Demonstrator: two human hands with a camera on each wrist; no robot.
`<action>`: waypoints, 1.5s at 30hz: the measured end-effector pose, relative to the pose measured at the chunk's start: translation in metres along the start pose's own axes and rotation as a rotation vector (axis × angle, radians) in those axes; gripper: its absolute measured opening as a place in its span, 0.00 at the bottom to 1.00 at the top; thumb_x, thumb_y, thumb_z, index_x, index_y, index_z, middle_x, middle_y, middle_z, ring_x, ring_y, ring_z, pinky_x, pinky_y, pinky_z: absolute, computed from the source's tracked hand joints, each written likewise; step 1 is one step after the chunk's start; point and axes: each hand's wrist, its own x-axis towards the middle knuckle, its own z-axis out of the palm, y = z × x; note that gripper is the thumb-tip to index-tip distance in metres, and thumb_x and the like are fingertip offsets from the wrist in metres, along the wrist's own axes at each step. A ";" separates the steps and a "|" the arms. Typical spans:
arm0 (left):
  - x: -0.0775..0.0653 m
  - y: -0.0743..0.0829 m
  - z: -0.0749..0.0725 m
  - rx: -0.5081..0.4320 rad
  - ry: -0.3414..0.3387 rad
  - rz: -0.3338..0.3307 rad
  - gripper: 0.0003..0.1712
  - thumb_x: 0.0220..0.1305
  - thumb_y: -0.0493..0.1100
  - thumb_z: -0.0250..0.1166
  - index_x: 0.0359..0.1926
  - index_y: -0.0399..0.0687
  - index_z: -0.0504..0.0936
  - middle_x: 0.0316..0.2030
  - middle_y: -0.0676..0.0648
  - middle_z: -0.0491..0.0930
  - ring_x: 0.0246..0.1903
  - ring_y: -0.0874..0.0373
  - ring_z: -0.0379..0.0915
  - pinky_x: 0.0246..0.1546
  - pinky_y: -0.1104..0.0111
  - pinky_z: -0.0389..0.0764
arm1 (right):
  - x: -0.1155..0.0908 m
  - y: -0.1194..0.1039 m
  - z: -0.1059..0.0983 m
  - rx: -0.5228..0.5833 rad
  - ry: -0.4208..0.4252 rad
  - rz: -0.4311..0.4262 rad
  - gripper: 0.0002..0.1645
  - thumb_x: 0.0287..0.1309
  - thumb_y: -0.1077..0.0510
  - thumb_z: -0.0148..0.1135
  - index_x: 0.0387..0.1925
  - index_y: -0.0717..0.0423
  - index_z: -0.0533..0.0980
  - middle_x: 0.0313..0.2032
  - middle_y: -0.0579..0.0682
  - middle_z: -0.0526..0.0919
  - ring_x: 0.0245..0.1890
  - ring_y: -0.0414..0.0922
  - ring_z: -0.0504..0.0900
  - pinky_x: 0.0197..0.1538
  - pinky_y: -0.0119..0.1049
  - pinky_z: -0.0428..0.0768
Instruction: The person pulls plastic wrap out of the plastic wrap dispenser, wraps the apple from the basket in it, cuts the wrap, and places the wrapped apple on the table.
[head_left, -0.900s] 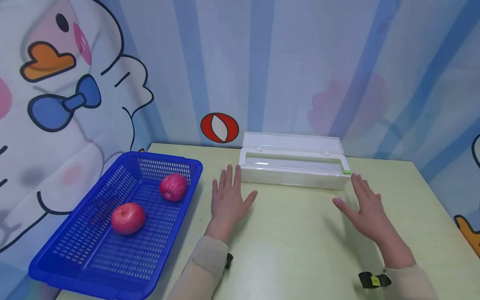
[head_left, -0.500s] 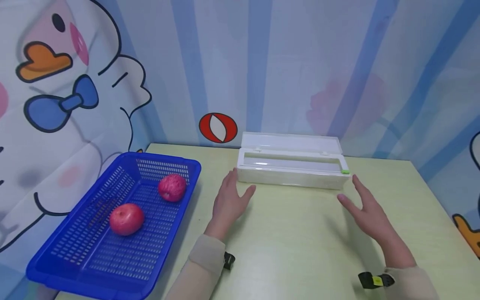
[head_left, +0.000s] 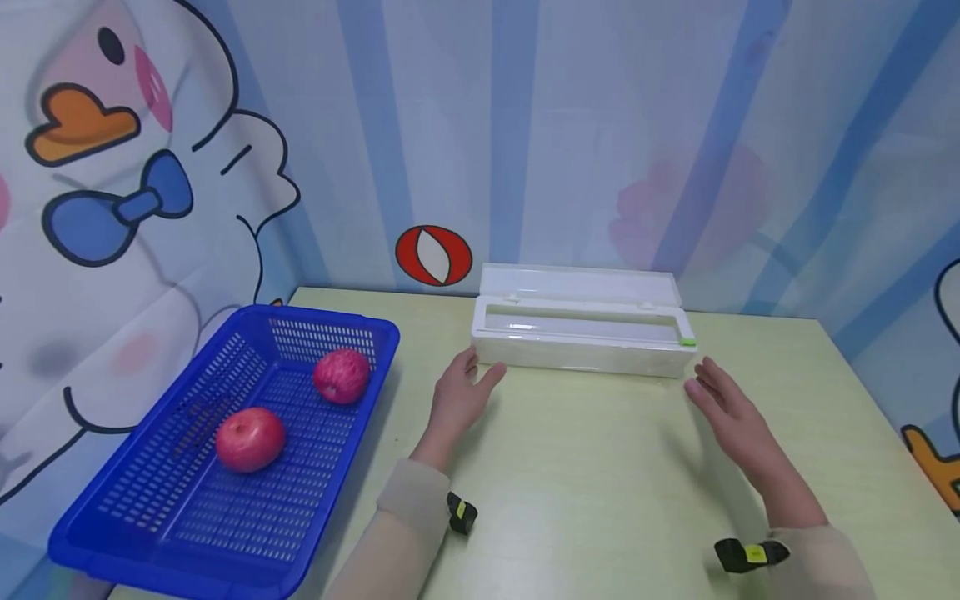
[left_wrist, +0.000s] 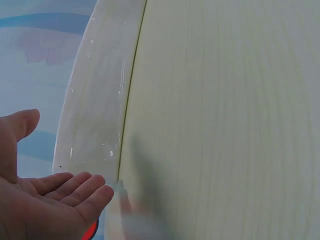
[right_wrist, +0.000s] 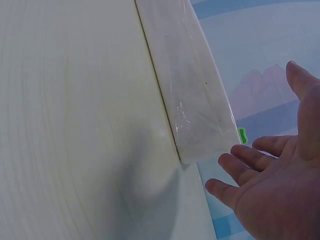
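A long white cling-film dispenser point(head_left: 577, 357) stands at the back of the table with its lid point(head_left: 581, 284) raised. A small green slider point(head_left: 687, 342) sits at its right end. My left hand point(head_left: 459, 398) is by the dispenser's left front corner, thumb apart from the bent fingers; in the left wrist view its fingertips point(left_wrist: 104, 194) lie close to the box end, contact unclear. At the other end is my right hand point(head_left: 737, 421), near the right front corner. Its loosely bent fingers point(right_wrist: 240, 170) show beside the box end in the right wrist view. Neither hand holds anything.
To the left stands a blue plastic basket point(head_left: 390, 350) with two red apples, one point(head_left: 251, 439) nearer and one point(head_left: 342, 376) farther back. A printed cloth backdrop point(head_left: 450, 125) rises behind the pale table point(head_left: 577, 492).
Both hands have turned and their fingers have bent more. The left hand's fingertips have drawn back slightly along the left end of the dispenser. The dispenser has stayed in place.
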 end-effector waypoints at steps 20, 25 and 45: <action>0.023 -0.004 0.012 -0.131 0.040 -0.084 0.31 0.76 0.54 0.65 0.70 0.38 0.77 0.64 0.39 0.82 0.65 0.46 0.78 0.67 0.55 0.78 | 0.028 0.011 -0.003 -0.037 -0.001 0.067 0.53 0.82 0.31 0.40 0.83 0.69 0.47 0.79 0.75 0.53 0.78 0.74 0.56 0.75 0.73 0.59; 0.028 -0.003 0.015 -0.240 0.069 -0.150 0.25 0.77 0.50 0.66 0.65 0.40 0.80 0.58 0.39 0.84 0.56 0.48 0.82 0.57 0.59 0.84 | 0.034 0.013 -0.003 -0.007 0.001 0.086 0.54 0.81 0.30 0.42 0.82 0.69 0.50 0.79 0.74 0.56 0.75 0.73 0.63 0.74 0.71 0.62; 0.040 -0.006 0.023 -0.304 0.119 -0.206 0.15 0.72 0.46 0.69 0.50 0.40 0.85 0.33 0.46 0.82 0.24 0.60 0.74 0.22 0.74 0.78 | 0.054 0.018 0.013 0.023 0.100 0.032 0.41 0.81 0.35 0.49 0.71 0.67 0.70 0.68 0.69 0.76 0.62 0.59 0.77 0.50 0.25 0.77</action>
